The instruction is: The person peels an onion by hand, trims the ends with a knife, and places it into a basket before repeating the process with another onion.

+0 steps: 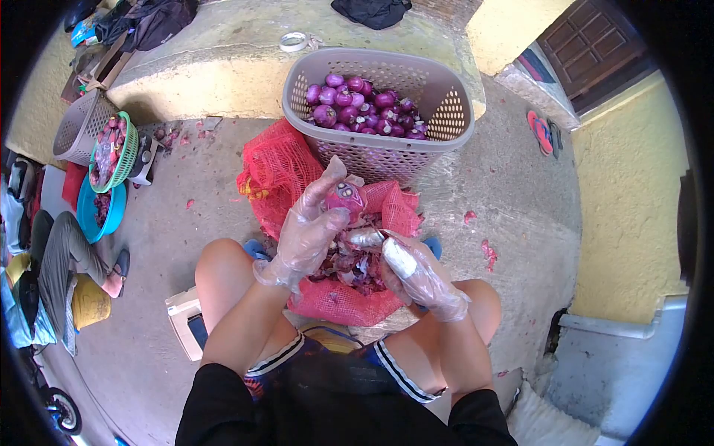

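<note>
My left hand [303, 236], in a clear plastic glove, pinches a red onion [346, 199] between thumb and fingers. Its cut end with pale rings faces up. My right hand [428, 279], gloved too, is closed round the white handle of a knife [400, 260]; the short silvery blade points left, just below the onion. Under both hands, a red mesh sack [346, 303] lies spread between my feet with onion skins [361, 269] heaped on it. Beyond the hands stands a grey-brown plastic basket [379, 141] partly filled with peeled purple onions [349, 104].
Another red mesh sack [279, 167] slumps against the basket. On the left, a person's leg [71, 253] is near a green basket [126, 160] and a blue basin [113, 215]. A box [182, 320] sits by my left thigh. Slippers [541, 134] lie by the yellow wall.
</note>
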The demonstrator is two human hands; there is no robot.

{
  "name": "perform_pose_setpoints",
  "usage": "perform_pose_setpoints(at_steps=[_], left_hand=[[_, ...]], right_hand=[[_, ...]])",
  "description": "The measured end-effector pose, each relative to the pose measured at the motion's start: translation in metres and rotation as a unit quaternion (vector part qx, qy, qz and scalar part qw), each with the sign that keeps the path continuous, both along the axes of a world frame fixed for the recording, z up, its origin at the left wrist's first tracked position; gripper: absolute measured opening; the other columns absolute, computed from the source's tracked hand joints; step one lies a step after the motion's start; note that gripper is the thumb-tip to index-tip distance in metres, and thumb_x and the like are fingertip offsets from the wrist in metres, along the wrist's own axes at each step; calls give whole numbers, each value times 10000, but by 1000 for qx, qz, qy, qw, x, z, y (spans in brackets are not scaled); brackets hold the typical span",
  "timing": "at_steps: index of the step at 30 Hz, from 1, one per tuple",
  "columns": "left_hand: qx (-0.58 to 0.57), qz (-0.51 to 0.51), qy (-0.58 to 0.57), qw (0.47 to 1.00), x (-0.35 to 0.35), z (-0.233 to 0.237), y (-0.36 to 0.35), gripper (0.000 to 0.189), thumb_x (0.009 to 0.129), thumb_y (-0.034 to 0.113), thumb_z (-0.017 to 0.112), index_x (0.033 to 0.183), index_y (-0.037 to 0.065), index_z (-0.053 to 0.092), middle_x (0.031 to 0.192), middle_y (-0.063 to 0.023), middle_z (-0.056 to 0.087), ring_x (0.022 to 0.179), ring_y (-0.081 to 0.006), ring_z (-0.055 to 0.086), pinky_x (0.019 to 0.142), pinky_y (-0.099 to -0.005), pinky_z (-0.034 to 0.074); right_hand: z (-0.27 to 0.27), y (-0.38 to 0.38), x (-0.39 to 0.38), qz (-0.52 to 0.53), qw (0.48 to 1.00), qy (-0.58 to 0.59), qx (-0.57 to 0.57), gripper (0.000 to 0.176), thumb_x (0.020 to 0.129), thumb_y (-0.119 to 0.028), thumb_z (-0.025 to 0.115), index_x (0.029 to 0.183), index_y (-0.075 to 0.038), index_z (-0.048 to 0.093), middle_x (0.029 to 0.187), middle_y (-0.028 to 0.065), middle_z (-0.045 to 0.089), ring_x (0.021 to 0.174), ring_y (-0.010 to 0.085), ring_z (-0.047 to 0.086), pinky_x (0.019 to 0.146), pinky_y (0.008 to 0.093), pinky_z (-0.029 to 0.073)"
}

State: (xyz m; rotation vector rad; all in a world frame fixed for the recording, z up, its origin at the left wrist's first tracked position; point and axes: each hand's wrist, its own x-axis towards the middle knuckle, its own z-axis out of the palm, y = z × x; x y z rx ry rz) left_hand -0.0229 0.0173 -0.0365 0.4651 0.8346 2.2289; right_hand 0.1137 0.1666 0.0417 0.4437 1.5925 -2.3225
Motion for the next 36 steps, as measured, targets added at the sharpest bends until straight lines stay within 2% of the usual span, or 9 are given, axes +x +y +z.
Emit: perform_pose_setpoints(at_steps=[5, 11, 14, 17, 20, 23, 27, 32, 36], left_hand=[[5, 12, 62, 998, 2, -7, 2, 547, 846, 80, 719, 1339, 84, 484, 1355, -148, 496, 1177, -223, 541, 973, -392, 497], [-9, 19, 46, 999, 5, 0, 2, 550, 834, 93, 735, 1327, 93, 489, 1333, -150, 516, 1127, -229, 572, 922, -383, 525], [-22, -23, 17, 999, 1, -3, -2, 627, 829, 170, 756, 1380, 154, 458, 1401, -171, 455, 1228, -288, 523, 976, -478, 506], [-12, -7, -17, 1000, 4, 6, -1, 574, 833, 144, 750, 1332, 71, 477, 1309, -151, 536, 1023, -238, 625, 904, -387, 529], [-3, -7, -14, 1000, 4, 7, -1, 596, 829, 156, 754, 1342, 67, 465, 1313, -161, 533, 1035, -248, 624, 914, -399, 528], [0, -17, -45, 999, 4, 10, -2, 621, 825, 170, 758, 1354, 64, 450, 1325, -173, 526, 1075, -258, 612, 934, -412, 522], [12, -24, -44, 999, 4, 9, -2, 642, 819, 184, 763, 1359, 53, 439, 1338, -185, 516, 1135, -269, 584, 971, -427, 501], [10, -28, -39, 999, 4, 6, -2, 661, 818, 194, 763, 1367, 37, 430, 1346, -192, 509, 1175, -273, 561, 994, -433, 483], [1, -62, -54, 997, 2, 4, -3, 736, 817, 282, 775, 1426, 128, 393, 1380, -145, 482, 1237, -341, 528, 1006, -487, 482]], right_hand=[[0, -7, 1, -51, 998, -22, 8, 437, 1020, -354, 496, 1310, -29, 523, 814, -51, 570, 595, -2, 476, 491, 142, 351], [2, -8, -2, -18, 1000, 12, -15, 437, 1010, -369, 515, 1278, -26, 554, 863, -39, 582, 640, 7, 489, 573, 180, 409], [3, -15, -3, -36, 999, 25, -13, 441, 1009, -374, 515, 1276, -26, 561, 929, -20, 577, 721, 34, 496, 665, 216, 436], [-5, -13, -3, -26, 998, 20, -45, 444, 1009, -378, 514, 1287, -35, 558, 995, -2, 567, 801, 64, 497, 722, 238, 442], [1, -9, -2, -10, 999, 6, -43, 455, 1003, -386, 524, 1287, -33, 558, 1012, 3, 562, 838, 79, 497, 733, 244, 443], [2, -11, -2, -27, 998, 46, -36, 465, 1002, -395, 521, 1288, -30, 556, 1019, 3, 580, 817, 72, 521, 729, 240, 448], [5, -12, -2, -42, 998, 14, -34, 438, 1006, -349, 527, 1296, -21, 539, 1067, 33, 603, 798, 72, 566, 703, 214, 480], [-8, -7, -1, -41, 994, 18, -95, 383, 1013, -269, 525, 1298, -13, 519, 1066, 48, 607, 793, 71, 588, 638, 164, 491], [-15, -9, 3, -56, 991, 9, -125, 368, 1016, -248, 520, 1300, -14, 517, 1005, 30, 603, 774, 62, 583, 584, 145, 474]])
